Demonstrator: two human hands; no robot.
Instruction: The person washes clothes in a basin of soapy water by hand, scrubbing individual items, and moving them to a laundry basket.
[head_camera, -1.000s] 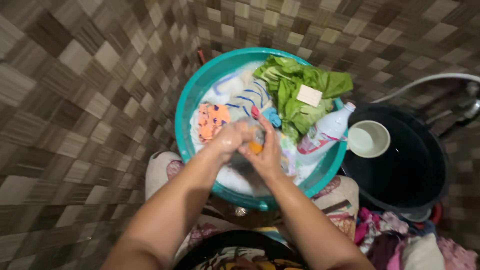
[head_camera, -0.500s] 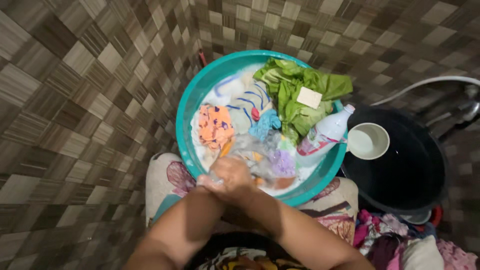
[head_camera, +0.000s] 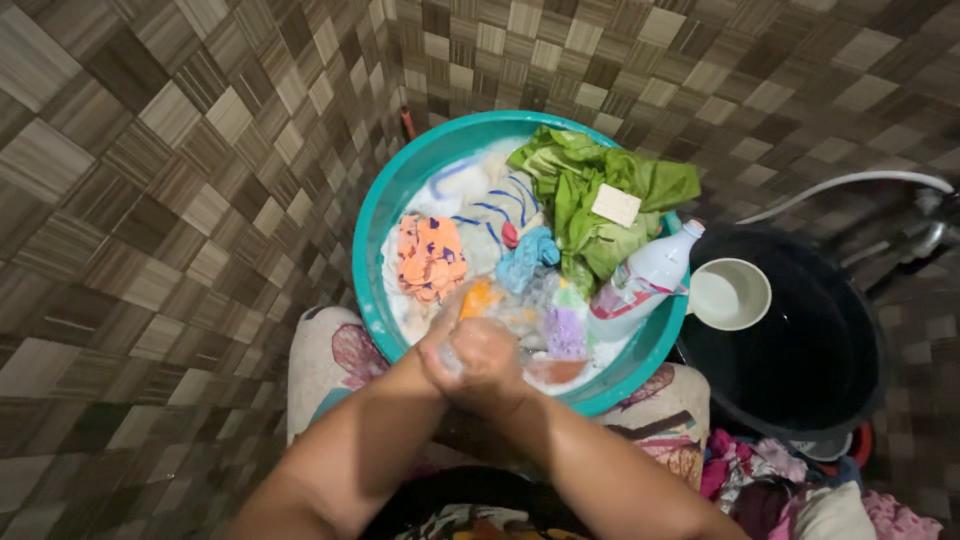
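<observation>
Both my hands are pressed together at the near side of a teal basin (head_camera: 372, 230) full of soapy water and clothes. My left hand (head_camera: 445, 335) and my right hand (head_camera: 490, 365) clutch a wet, pale multicoloured garment (head_camera: 520, 315) between them. An orange patterned cloth (head_camera: 430, 255), a blue cloth (head_camera: 527, 255) and a white striped cloth (head_camera: 480, 195) float beyond. A green garment (head_camera: 590, 195) hangs over the far right rim with a bar of soap (head_camera: 616, 204) on it. A plastic bottle (head_camera: 645, 280) leans on the right rim.
A black bucket (head_camera: 800, 350) with a pale scoop (head_camera: 728, 295) stands to the right of the basin. A heap of pink and white laundry (head_camera: 800, 490) lies at the lower right. A white hose (head_camera: 850, 185) runs behind the bucket. The floor is brown patterned tile.
My hands drew back from the basin's middle to its near rim, rubbing the wet garment between them. In the last half second they shifted slightly forward again.
</observation>
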